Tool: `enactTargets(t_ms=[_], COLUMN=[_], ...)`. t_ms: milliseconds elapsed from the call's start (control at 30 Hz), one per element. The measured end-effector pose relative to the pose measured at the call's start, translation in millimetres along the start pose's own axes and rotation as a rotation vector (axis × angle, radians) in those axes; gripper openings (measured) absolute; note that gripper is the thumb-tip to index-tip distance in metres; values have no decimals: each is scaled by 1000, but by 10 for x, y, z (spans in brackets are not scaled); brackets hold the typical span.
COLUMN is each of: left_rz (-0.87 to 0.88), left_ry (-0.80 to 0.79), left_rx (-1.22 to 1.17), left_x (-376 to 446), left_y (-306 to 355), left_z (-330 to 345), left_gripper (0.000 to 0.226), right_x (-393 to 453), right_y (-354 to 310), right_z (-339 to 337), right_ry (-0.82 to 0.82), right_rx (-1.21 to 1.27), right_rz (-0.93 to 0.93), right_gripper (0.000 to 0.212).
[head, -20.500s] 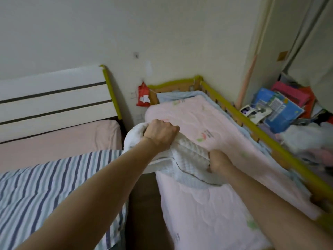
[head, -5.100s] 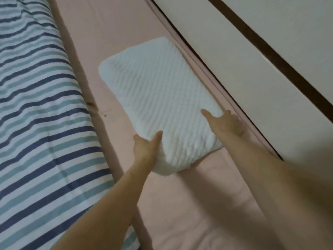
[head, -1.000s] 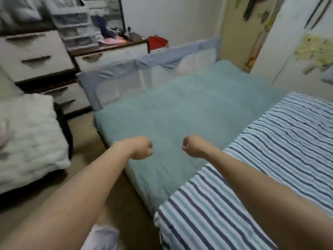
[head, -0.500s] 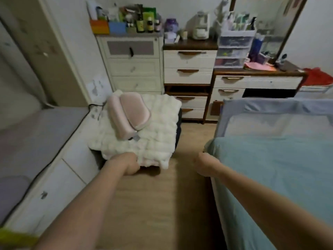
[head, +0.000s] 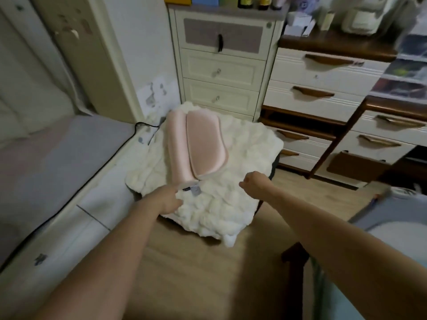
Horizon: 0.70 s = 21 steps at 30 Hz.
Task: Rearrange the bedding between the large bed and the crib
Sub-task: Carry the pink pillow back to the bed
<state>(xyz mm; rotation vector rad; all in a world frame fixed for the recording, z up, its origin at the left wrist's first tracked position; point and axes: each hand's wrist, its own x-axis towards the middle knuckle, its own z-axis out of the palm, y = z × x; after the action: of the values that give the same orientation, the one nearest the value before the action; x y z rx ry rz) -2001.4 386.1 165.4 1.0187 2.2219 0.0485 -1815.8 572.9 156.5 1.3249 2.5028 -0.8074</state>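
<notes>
A pink contoured pillow (head: 203, 146) lies on a fluffy white blanket (head: 245, 144) that is draped over a low dark seat ahead of me. My left hand (head: 169, 199) reaches to the blanket's near left edge, just below the pillow's end and its small tag, with relaxed fingers touching the fluff. My right hand (head: 253, 181) hovers over the blanket to the right of the pillow, fingers curled in, holding nothing. A corner of the large bed, with its grey mesh rail (head: 392, 215), shows at the lower right.
A grey padded platform (head: 46, 158) on a white base runs along the left. A cream drawer chest (head: 221, 65) and a white dresser with brown handles (head: 323, 93) stand behind the seat. Wooden floor (head: 196, 262) lies between me and the seat.
I have turned away from the striped bed and stepped toward the seat. Both hands have come forward to the blanket, the left now touching its near edge.
</notes>
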Motion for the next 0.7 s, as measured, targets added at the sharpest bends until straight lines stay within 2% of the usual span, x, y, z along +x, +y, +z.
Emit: enactTargets(t_ms=[100, 200, 400, 567, 700], left_rz=[42, 1, -34, -100, -155], left_ry=[26, 13, -41, -46, 36], left_rx=[-11, -6, -99, -217, -345], left_x=[536, 1142, 2491, 3930, 4525], left_y=[75, -40, -389, -753, -698], left_z=[-318, -669, -1215, -1336, -1173], left_gripper=[49, 52, 46, 79, 94], right_x=[648, 1282, 2554, 3679, 4271], right_y=[-218, -462, -775, -847, -696], right_z=[-200, -293, -247, -7, 217], right_ry=[-21, -25, -27, -78, -87], right_rx=[-14, -17, 18, 42, 74], right_rz=[-26, -41, 48, 189, 278], right_gripper=[37, 34, 34, 41, 57])
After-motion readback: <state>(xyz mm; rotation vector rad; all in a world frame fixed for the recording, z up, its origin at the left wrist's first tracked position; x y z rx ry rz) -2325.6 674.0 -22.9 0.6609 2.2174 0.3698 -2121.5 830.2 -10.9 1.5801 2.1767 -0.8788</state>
